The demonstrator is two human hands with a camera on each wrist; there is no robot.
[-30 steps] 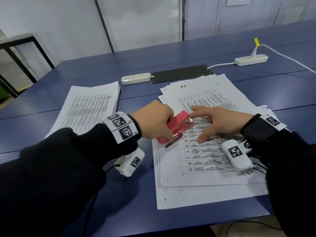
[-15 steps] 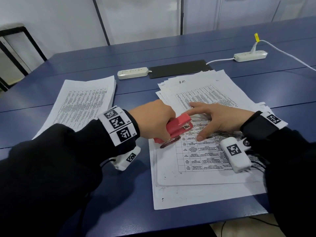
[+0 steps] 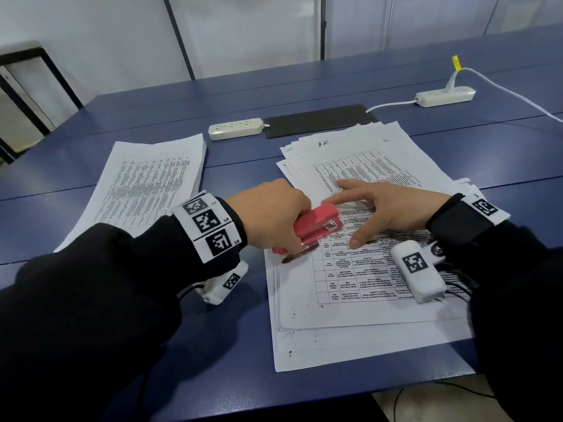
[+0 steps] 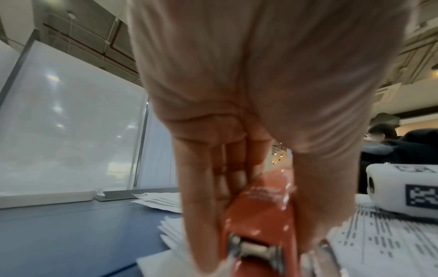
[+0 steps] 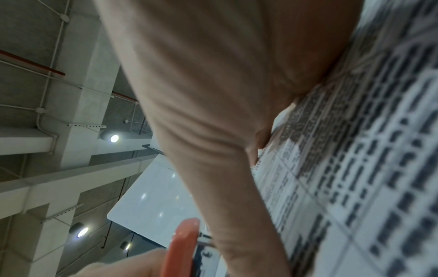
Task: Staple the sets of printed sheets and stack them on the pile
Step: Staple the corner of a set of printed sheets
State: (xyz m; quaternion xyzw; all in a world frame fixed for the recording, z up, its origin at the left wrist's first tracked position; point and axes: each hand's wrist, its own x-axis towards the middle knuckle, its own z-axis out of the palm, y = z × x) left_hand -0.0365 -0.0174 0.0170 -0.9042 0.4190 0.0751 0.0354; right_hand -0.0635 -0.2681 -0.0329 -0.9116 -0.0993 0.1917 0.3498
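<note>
On the far left of the dark blue table (image 3: 237, 354) lies the neat pile of printed white sheets (image 3: 146, 184), thin paper that looks light and floppy and will slide if nudged. I'd take a stapled set by a long edge, or flat under the palm, not by one corner.

Next comes the left hand (image 3: 274, 217), wrist arched high, its grip curled round the rear of the small red plastic stapler (image 3: 316, 228). The wrist view shows fingers down one flank and thumb down the other. The stapler seems rigid, light and smooth-sided. Its mouth gapes over the upper left corner of the set of printed table sheets (image 3: 359, 278), which lies on the loose spread of paper at the table's near right.

The right hand (image 3: 393, 208) lies flat, grip spread, fingertips pressing that set down beside the stapler's nose.
</note>
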